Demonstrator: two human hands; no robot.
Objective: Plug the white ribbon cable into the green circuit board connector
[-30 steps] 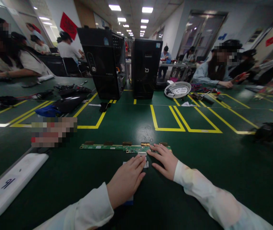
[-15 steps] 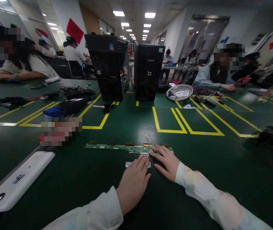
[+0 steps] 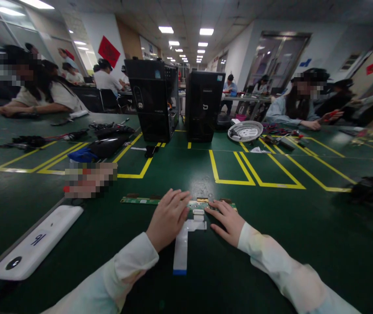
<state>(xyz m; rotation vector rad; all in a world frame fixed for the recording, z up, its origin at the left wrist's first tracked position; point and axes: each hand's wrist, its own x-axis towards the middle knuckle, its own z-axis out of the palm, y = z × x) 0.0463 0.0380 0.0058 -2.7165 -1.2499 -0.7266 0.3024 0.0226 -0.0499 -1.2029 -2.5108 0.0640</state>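
A long, narrow green circuit board [image 3: 140, 200] lies across the dark green table. From its middle a white flat ribbon cable [image 3: 180, 250] with a blue end runs towards me. My left hand [image 3: 170, 220] is over the board's left middle part, fingers extended and close to each other, with nothing seen in it; whether it touches the board is unclear. My right hand [image 3: 227, 221] rests with spread fingers on the board's right part, beside the cable connector [image 3: 198, 212].
Two black computer towers [image 3: 155, 104] [image 3: 202, 107] stand at the back. A white basket [image 3: 245, 131] is right of them. A white device [image 3: 38, 242] lies at the left, near cables and a blue item [image 3: 82, 155]. People sit across the table on both sides.
My left hand has moved up and left off the ribbon cable, which now shows down to its blue end. My right hand stays on the board. The view has shifted slightly.
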